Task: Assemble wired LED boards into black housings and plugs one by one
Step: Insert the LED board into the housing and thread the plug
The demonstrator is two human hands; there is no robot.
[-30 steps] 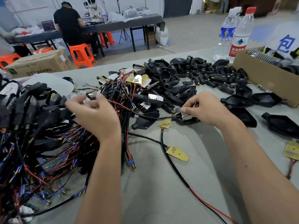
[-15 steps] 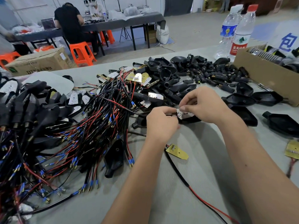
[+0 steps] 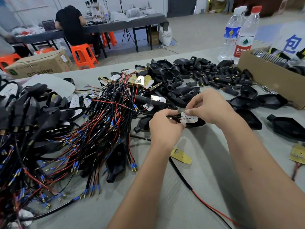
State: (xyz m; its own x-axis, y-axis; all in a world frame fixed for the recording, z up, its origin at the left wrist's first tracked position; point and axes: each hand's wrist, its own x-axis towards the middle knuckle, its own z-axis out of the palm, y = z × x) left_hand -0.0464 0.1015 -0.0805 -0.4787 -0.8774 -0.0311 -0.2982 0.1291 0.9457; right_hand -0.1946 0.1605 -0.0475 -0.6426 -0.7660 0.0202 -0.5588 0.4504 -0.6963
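A small white LED board (image 3: pixel 189 119) lies over a black housing (image 3: pixel 198 123) at the table's centre. My right hand (image 3: pixel 210 106) pinches the board's top edge. My left hand (image 3: pixel 165 128) grips the housing's neck end, where red and black wires enter. A large tangle of wired boards (image 3: pixel 92 123) with red and black leads spreads to the left. Loose black housings (image 3: pixel 170 75) and black plugs (image 3: pixel 219 76) are heaped at the back. A yellow board (image 3: pixel 180 156) with a red and black cable lies below my hands.
Assembled units (image 3: pixel 19 111) are piled at far left. A cardboard box (image 3: pixel 270 78) with parts stands at right, with two water bottles (image 3: pixel 242 33) behind it. Several empty housings (image 3: pixel 245 103) lie right of my hands. Another yellow board (image 3: pixel 298 154) lies at the right edge. People work at a far table.
My left hand came from the wire pile on the left over to the housing and closed on its neck end. My right hand lifted slightly and keeps its pinch on the board.
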